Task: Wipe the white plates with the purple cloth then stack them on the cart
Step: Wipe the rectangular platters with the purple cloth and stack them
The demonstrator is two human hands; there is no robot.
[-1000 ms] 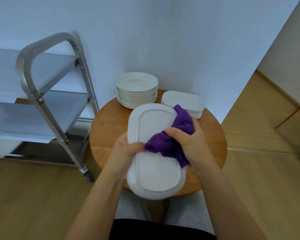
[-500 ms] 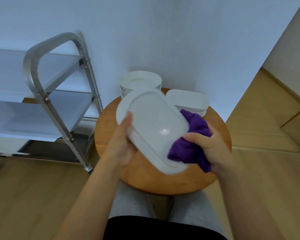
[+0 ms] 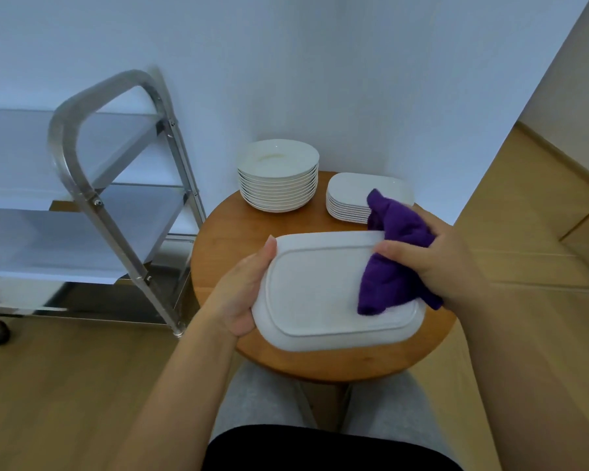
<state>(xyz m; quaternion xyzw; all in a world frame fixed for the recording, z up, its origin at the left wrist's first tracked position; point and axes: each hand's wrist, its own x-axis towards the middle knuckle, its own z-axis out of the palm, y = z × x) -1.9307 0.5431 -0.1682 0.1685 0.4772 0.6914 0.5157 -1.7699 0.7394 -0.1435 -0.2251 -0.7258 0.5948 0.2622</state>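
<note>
Since half a second ago, the rectangular white plate (image 3: 323, 294) is being turned from a steep tilt to lie level and crosswise above the round wooden desk (image 3: 218, 253), its ridged underside apparently facing up. It is being gripped at its left edge by the left hand (image 3: 242, 294), thumb over the rim and fingers hidden beneath. The purple cloth (image 3: 391, 263) is being pinched in a bunch by the right hand (image 3: 439, 263) and pressed on the plate's right end. For a good wipe, the cloth is best being drawn in long overlapping passes toward the left, with the rim being supported firmly so the plate is not slipping. A stack of round plates (image 3: 278, 178) and a stack of rectangular plates (image 3: 354, 198) are waiting at the desk's back; the steel cart (image 3: 92, 171) is standing just left.
</note>
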